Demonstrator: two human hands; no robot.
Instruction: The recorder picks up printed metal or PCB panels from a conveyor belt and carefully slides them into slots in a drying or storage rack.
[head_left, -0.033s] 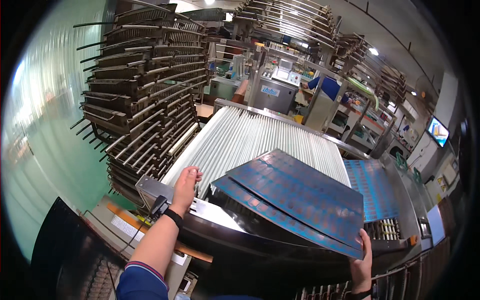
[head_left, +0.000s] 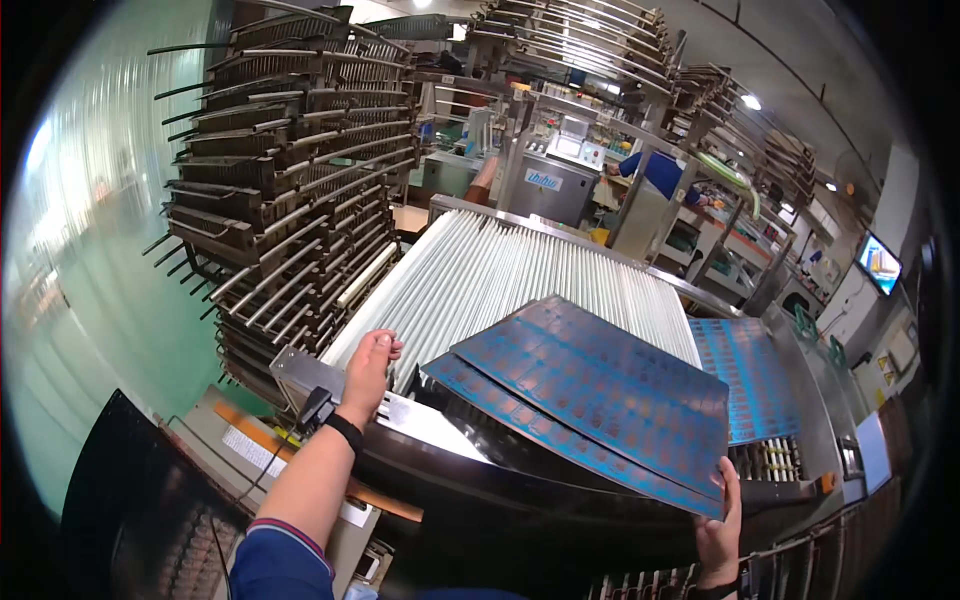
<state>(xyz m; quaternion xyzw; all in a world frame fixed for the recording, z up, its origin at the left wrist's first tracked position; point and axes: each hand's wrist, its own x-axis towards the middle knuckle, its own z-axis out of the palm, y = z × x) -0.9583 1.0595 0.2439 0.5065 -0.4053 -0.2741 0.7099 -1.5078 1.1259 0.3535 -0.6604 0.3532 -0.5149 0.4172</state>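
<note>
Two thin blue panels with rows of copper-coloured patterns, looking like circuit board panels, overlap and slant above the front of a conveyor of white rollers. My right hand grips them at their near right corner, thumb at the edge and the other fingers mostly hidden beneath. To the left, my left hand hovers over the conveyor's front left corner, its fingers curled in and nothing visible in them. Another blue patterned panel lies flat on the right side of the conveyor.
A tall stack of dark metal racks with rods stands at the left, beside a translucent plastic curtain. Metal rails border the conveyor. Beyond it are a steel control cabinet and a person in blue. A screen hangs at the right.
</note>
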